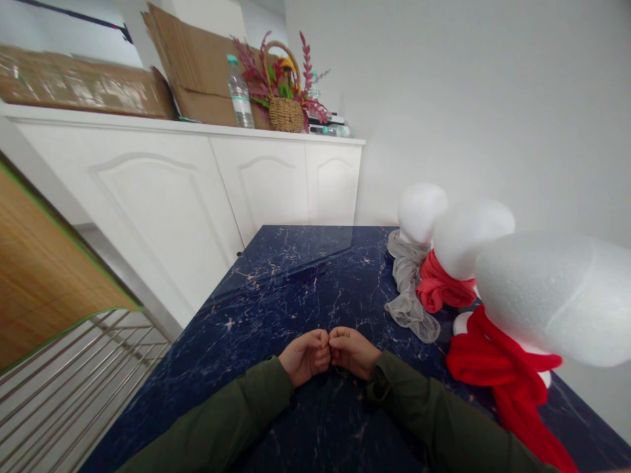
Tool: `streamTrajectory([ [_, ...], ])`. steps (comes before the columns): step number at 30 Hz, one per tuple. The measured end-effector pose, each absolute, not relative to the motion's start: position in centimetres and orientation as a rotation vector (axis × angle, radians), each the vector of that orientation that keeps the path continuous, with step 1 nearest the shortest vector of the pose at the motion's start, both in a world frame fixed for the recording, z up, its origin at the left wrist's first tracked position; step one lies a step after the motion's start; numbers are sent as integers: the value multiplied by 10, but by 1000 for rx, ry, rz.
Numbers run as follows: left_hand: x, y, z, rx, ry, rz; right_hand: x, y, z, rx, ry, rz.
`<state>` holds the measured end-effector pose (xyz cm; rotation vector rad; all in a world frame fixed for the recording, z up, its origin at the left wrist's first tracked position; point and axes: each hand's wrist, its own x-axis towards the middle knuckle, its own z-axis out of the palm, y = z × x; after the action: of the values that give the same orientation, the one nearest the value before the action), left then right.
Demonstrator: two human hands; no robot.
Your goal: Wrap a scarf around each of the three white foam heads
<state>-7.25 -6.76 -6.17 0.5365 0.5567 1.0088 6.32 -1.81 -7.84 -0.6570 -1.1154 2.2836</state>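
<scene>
Behind, a wicker basket (286,112) holds artificial flowers (283,72).

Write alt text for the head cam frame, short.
Both hands, left hand and right hand, rest as closed fists, knuckles touching, on a dark blue marble-patterned table, holding nothing visible. To the right stand three white foam heads wearing scarves: a grey scarf farthest, then a red scarf, and a nearest red scarf. White cabinets stand behind.
</scene>
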Motion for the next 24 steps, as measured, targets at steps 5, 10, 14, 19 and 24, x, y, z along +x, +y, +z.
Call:
streamTrajectory([
  [5,-72,-67,-62,534,571,1009,63,-19,-78,-653,-1147,2271],
  [10,-72,-68,-64,551,582,1008,64,-20,-75,-664,-1158,2267],
  [14,-72,-69,-66,582,600,1015,64,-20,-76,-674,-1168,2259],
  [19,-72,-68,-69,611,602,1022,64,-19,-77,-671,-1184,2253],
  [24,-72,-68,-70,621,600,1024,63,-20,-77,-658,-1192,2246],
])
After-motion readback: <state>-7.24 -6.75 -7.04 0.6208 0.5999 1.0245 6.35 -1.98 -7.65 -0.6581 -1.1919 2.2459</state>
